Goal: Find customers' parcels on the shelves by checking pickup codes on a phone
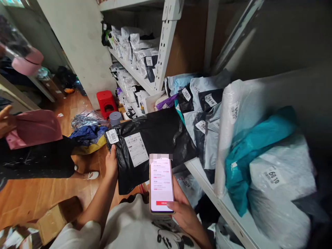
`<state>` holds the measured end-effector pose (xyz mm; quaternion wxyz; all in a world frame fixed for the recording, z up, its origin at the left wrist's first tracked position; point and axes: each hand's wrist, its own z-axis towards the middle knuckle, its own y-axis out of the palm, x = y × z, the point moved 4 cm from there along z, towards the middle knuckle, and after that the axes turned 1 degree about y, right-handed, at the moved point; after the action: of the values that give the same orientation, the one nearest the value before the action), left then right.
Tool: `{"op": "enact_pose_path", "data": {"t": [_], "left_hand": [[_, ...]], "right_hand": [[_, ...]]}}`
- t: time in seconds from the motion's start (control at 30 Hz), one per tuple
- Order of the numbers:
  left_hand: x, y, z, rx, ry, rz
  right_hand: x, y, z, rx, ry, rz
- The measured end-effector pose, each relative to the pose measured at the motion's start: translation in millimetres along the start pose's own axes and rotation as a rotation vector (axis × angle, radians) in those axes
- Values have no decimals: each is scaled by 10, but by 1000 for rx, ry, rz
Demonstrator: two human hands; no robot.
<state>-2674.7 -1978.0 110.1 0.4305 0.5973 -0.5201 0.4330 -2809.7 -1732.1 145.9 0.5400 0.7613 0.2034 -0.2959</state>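
Note:
A large black plastic mailer bag (pixel 163 133) spreads out in front of me, its far right end by the shelf parcels. My left hand (pixel 111 160) grips its left edge, thumb just under a white sticker (pixel 112 136) reading 6001. Beside that sticker is a white shipping label (pixel 136 149). Closer to me, my right hand (pixel 183 204) is wrapped round a smartphone (pixel 161 190), with the thumb over the red button low on its lit screen. The phone covers part of the bag's near edge.
White metal shelves (pixel 158 48) hold several labelled parcels. On the right shelf lie a teal parcel (pixel 255 152) and a white parcel (pixel 282 169). A red stool (pixel 105 103) and cardboard boxes (pixel 55 218) are on the floor. Another person's pink garment (pixel 38 128) shows at left.

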Motion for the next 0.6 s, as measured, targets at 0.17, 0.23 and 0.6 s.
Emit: {"op": "enact_pose_path", "data": {"t": [0.17,0.23,0.6], "left_hand": [[-74,-9,46,-9,20,-22],[-74,4,60,-24,64,-46],[-117,29,113,45,389,-167]], "right_hand": [[-36,57,-13,14,-2,-10],[-46,84,-14,-2,1,-1],[70,-97,-59,102,90,85]]}}
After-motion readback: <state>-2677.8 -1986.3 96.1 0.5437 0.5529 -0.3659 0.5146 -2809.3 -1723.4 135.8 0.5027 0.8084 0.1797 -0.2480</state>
